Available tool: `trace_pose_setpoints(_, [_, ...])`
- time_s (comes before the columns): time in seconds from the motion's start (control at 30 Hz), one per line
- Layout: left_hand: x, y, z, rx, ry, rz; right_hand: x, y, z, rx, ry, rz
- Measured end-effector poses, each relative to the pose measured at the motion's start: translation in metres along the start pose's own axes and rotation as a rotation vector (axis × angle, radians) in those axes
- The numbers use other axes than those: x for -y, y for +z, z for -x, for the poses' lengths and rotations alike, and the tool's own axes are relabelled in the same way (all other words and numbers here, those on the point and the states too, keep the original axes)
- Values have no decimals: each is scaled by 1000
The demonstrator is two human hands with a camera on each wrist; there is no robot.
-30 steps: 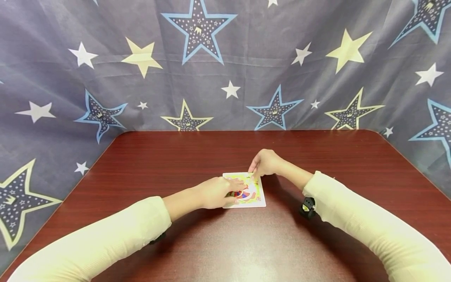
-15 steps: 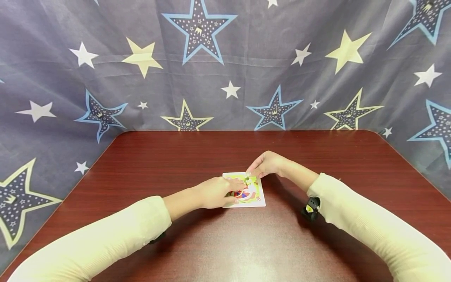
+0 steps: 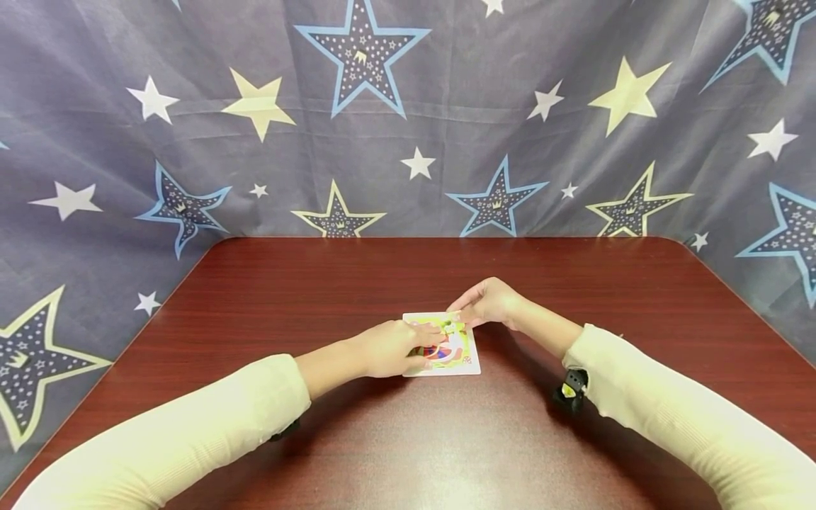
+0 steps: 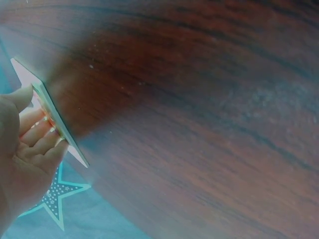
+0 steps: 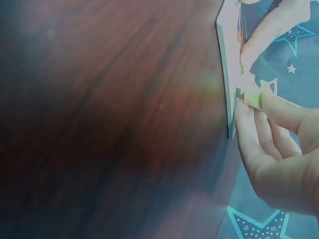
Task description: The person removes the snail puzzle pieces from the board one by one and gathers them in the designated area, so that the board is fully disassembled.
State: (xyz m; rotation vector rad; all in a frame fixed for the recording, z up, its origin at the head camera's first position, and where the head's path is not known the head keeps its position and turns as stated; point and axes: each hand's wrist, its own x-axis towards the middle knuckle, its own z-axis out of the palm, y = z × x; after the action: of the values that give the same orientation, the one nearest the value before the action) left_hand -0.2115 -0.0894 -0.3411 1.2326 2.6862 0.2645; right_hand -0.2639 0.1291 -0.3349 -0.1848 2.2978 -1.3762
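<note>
A small square jigsaw puzzle (image 3: 474,358) with a white frame and a colourful picture lies flat on the table. My left hand (image 3: 386,348) covers its left part, fingers stretched across the picture; in the left wrist view the fingertips (image 4: 61,145) touch the puzzle's face close to its frame (image 4: 56,112). At the top right corner is my right hand (image 3: 492,302). Between its thumb and index finger it pinches a yellow-green puzzle piece (image 5: 253,96), tilted up from the frame (image 5: 228,59) in the right wrist view. The left hand hides the picture's left side.
A dark red wooden table (image 3: 319,276) surrounds the puzzle on all sides. Behind it hangs a grey curtain (image 3: 408,85) with stars. A black wrist strap with a small device (image 3: 570,388) sits below the right sleeve.
The right hand has drawn slightly right and toward the body, its fingertips staying around the puzzle's top right corner. Left hand and puzzle have stayed in place.
</note>
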Motion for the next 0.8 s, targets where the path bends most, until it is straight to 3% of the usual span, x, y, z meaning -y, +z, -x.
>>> trace_pose_setpoints(0.37, [0, 1, 0, 14, -5, -1, -12, -13, 8, -64, 36, -153])
trace_pose_setpoints(0.8, [1, 1, 2, -1, 15, -9, -42, -60, 23, -75, 22, -260])
